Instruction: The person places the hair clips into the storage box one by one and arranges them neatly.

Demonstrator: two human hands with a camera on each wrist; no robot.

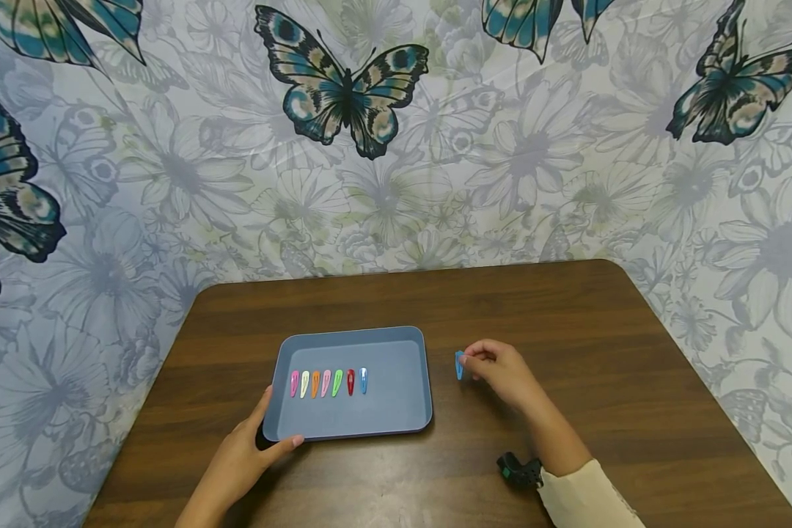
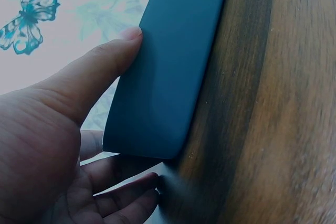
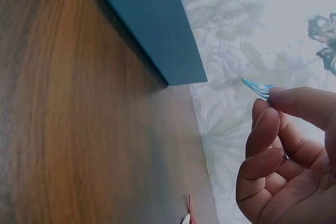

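Observation:
A blue-grey tray (image 1: pixel 396 403) lies on the table, with a row of several snap hair clips (image 1: pixel 315 383) in pink, white, orange, green, red and blue. At its near left corner, my left hand (image 1: pixel 240 451) grips the tray. The thumb (image 2: pixel 107 61) presses the near wall, while the other fingers reach around the corner, partly hidden. To the right of the tray, my right hand (image 1: pixel 501 370) pinches a blue hair clip (image 3: pixel 256 87) between thumb and index finger, held upright and apart from the tray. Its remaining fingers are curled into the palm.
The brown wooden table (image 1: pixel 501 308) extends around the tray. Behind it hangs a butterfly-patterned cloth (image 1: pixel 396 213). A black band (image 1: pixel 520 470) sits on the right wrist. At the bottom of the right wrist view, a small red and white object (image 3: pixel 190 214) is only partly visible.

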